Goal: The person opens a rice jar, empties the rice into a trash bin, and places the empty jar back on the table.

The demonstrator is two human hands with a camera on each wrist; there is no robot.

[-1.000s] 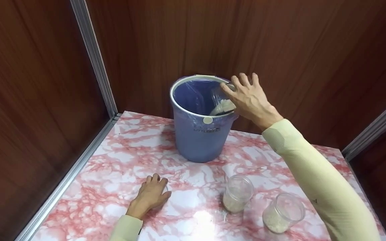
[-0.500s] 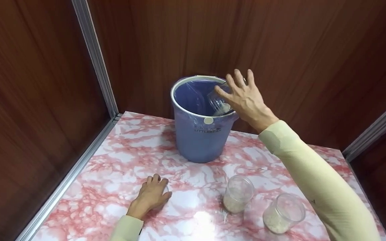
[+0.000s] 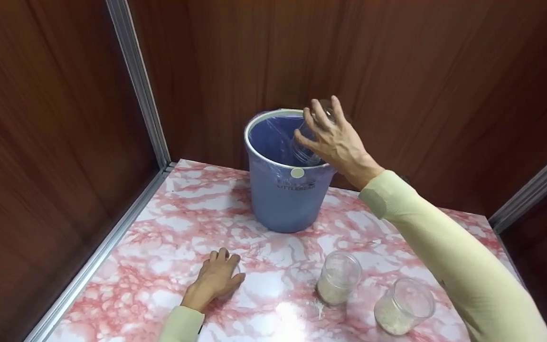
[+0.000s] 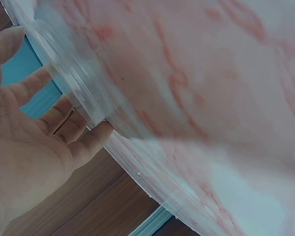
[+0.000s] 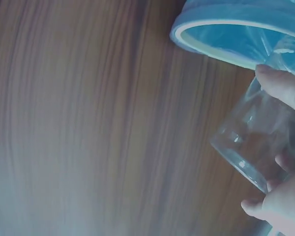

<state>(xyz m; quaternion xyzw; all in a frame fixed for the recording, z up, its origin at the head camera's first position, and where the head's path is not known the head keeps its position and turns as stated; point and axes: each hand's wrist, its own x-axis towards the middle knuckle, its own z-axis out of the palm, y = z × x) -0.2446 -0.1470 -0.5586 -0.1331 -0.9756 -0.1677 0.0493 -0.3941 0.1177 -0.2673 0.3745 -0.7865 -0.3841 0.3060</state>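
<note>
Over the blue bucket [image 3: 285, 204] my right hand [image 3: 342, 145] grips a clear plastic jar [image 5: 258, 135] by its sides, thumb and fingers spread round it. The jar tilts mouth down into the bucket, and its body looks see-through in the right wrist view. A thin clear bag [image 3: 276, 128] lines the bucket. Low on the table at left, my left hand [image 3: 214, 278] holds a clear plastic piece with a ridged rim [image 4: 71, 69], its fingertips curled against the edge. The hand hides most of that piece in the head view.
Two clear jars, a nearer one [image 3: 399, 308] and a farther one [image 3: 337, 280], stand right of centre with pale grains inside. White specks lie beside them. Brown wood panels [image 3: 216, 57] enclose the red-and-white marbled table [image 3: 159, 247].
My right hand has shifted left over the bucket and tipped the jar further. Pale contents seen in the jar earlier have poured out. The left hand has stayed put.
</note>
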